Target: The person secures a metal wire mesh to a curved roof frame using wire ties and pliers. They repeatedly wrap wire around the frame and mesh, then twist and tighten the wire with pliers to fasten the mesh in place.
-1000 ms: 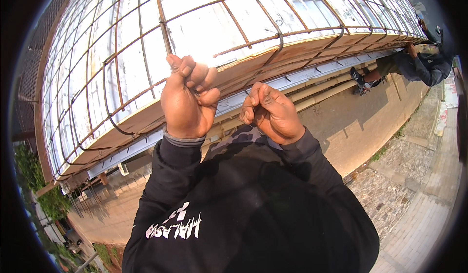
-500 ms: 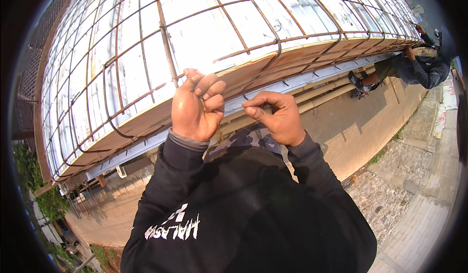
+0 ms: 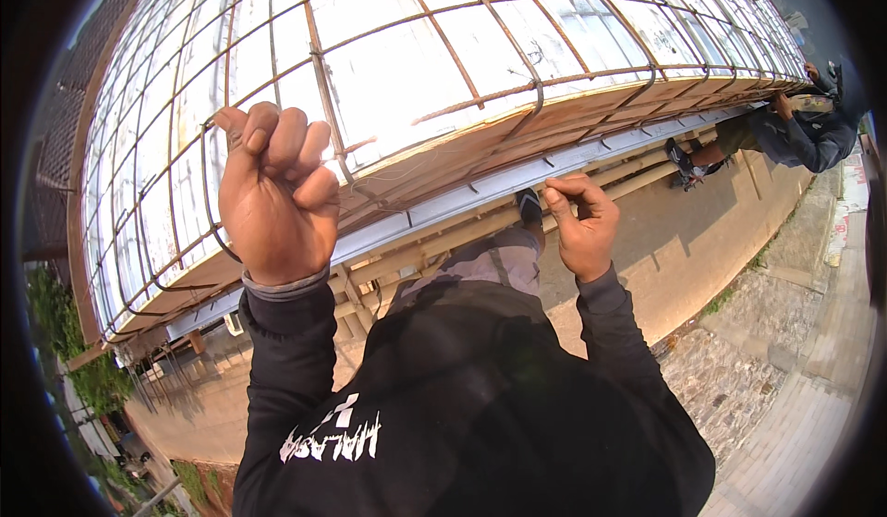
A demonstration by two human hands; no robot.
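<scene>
My left hand [image 3: 282,189] is raised in front of the rebar grid [image 3: 316,52], its fingers curled toward the palm. Farther right, my right hand [image 3: 584,228] pinches with thumb and forefinger beside the edge of the formwork. Fine strands of thin wire [image 3: 370,194] show faintly between the two hands, against the wooden side board [image 3: 443,168]. Their ends at the fingers are hard to make out. The rusty bars cross over pale, sunlit panels, and several bent bar ends hook down over the board's edge.
A light metal strip [image 3: 443,203] runs below the board, with bamboo poles [image 3: 480,217] under it. At the far right another person [image 3: 799,133] crouches by the grid's edge. Far below lie a tan surface [image 3: 665,249] and a paved path [image 3: 795,406].
My hands have moved apart: the left one up and to the left, the right one to the right. My lower leg and foot now show between them.
</scene>
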